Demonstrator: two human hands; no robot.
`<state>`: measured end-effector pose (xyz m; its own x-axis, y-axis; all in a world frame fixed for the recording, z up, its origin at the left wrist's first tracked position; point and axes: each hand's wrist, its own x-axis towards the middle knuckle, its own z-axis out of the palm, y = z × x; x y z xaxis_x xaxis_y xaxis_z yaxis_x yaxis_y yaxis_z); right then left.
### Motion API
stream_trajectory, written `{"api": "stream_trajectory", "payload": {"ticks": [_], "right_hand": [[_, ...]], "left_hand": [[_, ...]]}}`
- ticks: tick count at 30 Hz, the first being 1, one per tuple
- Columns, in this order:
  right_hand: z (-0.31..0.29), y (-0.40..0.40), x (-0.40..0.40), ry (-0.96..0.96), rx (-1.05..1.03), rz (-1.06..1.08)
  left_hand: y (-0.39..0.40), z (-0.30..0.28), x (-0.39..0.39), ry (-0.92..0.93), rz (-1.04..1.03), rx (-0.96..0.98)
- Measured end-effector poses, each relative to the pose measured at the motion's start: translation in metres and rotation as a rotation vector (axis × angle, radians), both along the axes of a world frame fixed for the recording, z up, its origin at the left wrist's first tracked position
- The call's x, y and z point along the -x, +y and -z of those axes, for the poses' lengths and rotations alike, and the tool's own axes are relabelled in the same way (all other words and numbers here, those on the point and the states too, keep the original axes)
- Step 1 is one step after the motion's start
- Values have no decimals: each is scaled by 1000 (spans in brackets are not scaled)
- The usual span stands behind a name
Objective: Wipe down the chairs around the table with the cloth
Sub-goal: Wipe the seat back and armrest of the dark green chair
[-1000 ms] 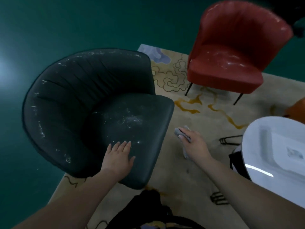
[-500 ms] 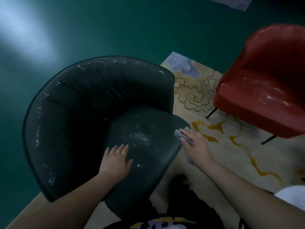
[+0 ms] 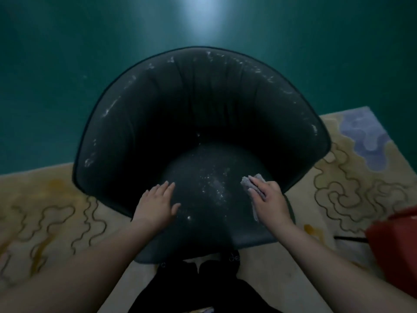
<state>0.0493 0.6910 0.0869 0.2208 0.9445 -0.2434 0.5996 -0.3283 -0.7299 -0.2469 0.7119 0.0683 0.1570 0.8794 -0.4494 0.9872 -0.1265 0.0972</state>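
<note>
A dark grey upholstered chair (image 3: 194, 114) with a curved back faces me, centred in view. White dust specks dot its seat (image 3: 209, 186) and the top of its backrest. My left hand (image 3: 158, 203) rests flat on the left part of the seat, fingers straight. My right hand (image 3: 268, 197) holds a small grey cloth (image 3: 250, 182) against the right part of the seat; the cloth sticks out past my fingertips and hangs below my palm.
The chair stands on a beige rug (image 3: 352, 177) with wavy line patterns, at the edge of a dark green floor (image 3: 56, 75). A red chair (image 3: 394, 247) shows at the lower right edge. My dark trousers (image 3: 198, 288) are at the bottom.
The view has swung so the dark chair now faces me squarely. My right hand has brought the cloth from the seat's edge onto the seat. The red chair has slid to the right edge.
</note>
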Motion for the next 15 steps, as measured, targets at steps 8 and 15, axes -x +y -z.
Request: {"api": "stream_trajectory", "payload": {"ticks": [8, 15], "right_hand": [[42, 22, 41, 75, 42, -224], [89, 30, 91, 99, 58, -313]], "left_hand": [[-52, 33, 40, -56, -300, 43], [-63, 77, 63, -145, -428, -12]]}}
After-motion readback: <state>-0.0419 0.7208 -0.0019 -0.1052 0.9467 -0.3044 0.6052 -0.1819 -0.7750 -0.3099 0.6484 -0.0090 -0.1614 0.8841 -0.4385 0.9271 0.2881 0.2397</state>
